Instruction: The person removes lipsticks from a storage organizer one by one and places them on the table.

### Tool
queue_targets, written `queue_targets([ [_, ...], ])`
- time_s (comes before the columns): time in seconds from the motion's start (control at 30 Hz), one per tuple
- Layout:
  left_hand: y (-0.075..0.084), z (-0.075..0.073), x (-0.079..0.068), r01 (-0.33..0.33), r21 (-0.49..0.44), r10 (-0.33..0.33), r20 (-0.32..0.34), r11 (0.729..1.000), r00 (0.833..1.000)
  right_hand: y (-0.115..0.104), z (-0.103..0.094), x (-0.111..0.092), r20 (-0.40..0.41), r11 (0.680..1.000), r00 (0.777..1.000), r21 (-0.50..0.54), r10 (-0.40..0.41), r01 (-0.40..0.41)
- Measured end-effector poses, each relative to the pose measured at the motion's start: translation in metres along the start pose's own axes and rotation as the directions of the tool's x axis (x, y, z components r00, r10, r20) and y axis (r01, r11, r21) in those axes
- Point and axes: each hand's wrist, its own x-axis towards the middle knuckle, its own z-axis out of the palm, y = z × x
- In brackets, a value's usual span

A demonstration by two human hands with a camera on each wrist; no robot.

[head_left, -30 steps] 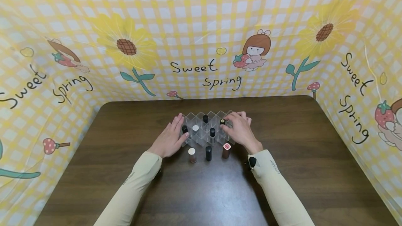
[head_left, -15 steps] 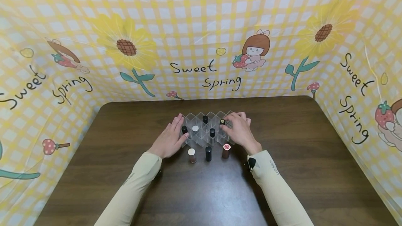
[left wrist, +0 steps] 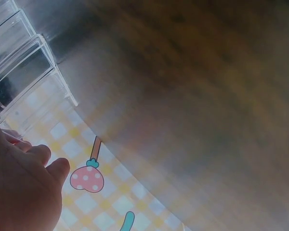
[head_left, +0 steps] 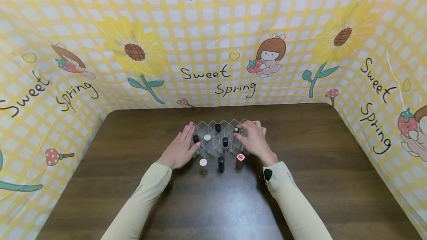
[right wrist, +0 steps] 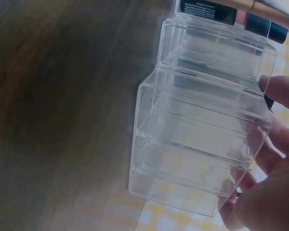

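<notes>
Nearest the person, three upright tubes stand in a row on the dark brown wood-grain surface (head_left: 300,136): a brownish tube with a white cap (head_left: 204,166), a slim black tube (head_left: 221,164) and a maroon tube with a pink-and-red top (head_left: 240,162). Just beyond them lies the clear acrylic tiered organizer with diamond-shaped cells (right wrist: 207,77), its long axis running left to right, across the person's front. It sits squarely between the hands, neither plainly nearer. The left hand (head_left: 178,148) lies along the left end, fingers extended. The right hand (head_left: 255,139) curls its fingers round the right end, its thumb by a black tube with a gold-marked top (head_left: 236,130). Four other tubes show in the cells, three black-capped and one white-capped. That side-to-side span, one hand per end, seems the relation that counts most.

As for what is hidden: the left wrist view cuts off most of its hand and catches only a corner of the organizer. Whether the right thumb and forefinger pinch the gold-marked tube cannot be told. In the right wrist view a finger crosses a dark labelled tube (right wrist: 209,9) at the top edge, and its print is too small to read. Farthest off hangs the yellow-and-white checked cloth (head_left: 207,40).
</notes>
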Motion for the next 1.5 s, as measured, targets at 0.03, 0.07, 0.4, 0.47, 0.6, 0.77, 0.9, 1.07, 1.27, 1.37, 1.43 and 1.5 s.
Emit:
queue_targets([
  [0.03,-0.0001,0.0001,-0.0001,0.000,0.000,0.000,0.001,1.000,1.000,0.0001,0.0000,-0.0001,-0.002,1.000,1.000,0.006,0.001,-0.001],
  [0.07,-0.0002,0.0001,-0.0003,0.002,0.000,-0.002,0.003,1.000,1.000,0.0002,0.0000,-0.0002,-0.004,1.000,1.000,0.010,0.001,-0.001],
  [0.4,-0.0017,0.0027,0.0007,0.002,-0.003,-0.002,0.001,1.000,1.000,-0.0006,0.0004,-0.0003,-0.032,0.998,0.999,0.067,-0.011,0.013],
  [0.47,-0.0015,0.0026,0.0007,0.002,-0.004,-0.002,0.001,1.000,1.000,-0.0016,0.0004,0.0000,-0.035,0.997,0.999,0.081,-0.014,0.017],
  [0.6,-0.0016,0.0026,0.0008,0.001,-0.001,-0.001,-0.002,1.000,1.000,-0.0031,0.0000,0.0001,-0.026,0.994,1.000,0.109,-0.003,0.006],
  [0.77,-0.0015,0.0023,0.0004,-0.001,0.000,0.001,-0.005,1.000,1.000,-0.0036,0.0001,-0.0003,-0.018,0.993,1.000,0.114,0.010,-0.008],
  [0.9,-0.0017,0.0024,0.0003,-0.002,0.002,0.002,-0.007,1.000,1.000,-0.0040,-0.0001,-0.0009,-0.015,0.994,1.000,0.112,0.012,-0.011],
  [1.07,-0.0017,0.0033,0.0006,-0.011,-0.001,0.011,-0.014,1.000,1.000,-0.0042,-0.0002,-0.0011,-0.011,0.994,1.000,0.110,0.011,-0.009],
  [1.27,-0.0020,0.0041,0.0003,-0.016,-0.003,0.016,-0.018,1.000,1.000,-0.0048,-0.0007,-0.0012,-0.002,0.993,1.000,0.114,0.012,-0.012],
  [1.37,-0.0018,0.0041,0.0003,-0.011,-0.001,0.011,-0.018,1.000,1.000,-0.0050,-0.0010,-0.0012,-0.001,0.993,1.000,0.121,0.012,-0.011],
  [1.43,-0.0016,0.0039,0.0004,-0.013,-0.005,0.013,-0.020,1.000,1.000,-0.0051,-0.0014,-0.0012,0.000,0.992,1.000,0.123,0.012,-0.012],
  [1.5,-0.0016,0.0038,0.0006,-0.013,-0.003,0.013,-0.022,1.000,1.000,-0.0053,-0.0017,-0.0010,0.004,0.992,1.000,0.123,0.012,-0.013],
])
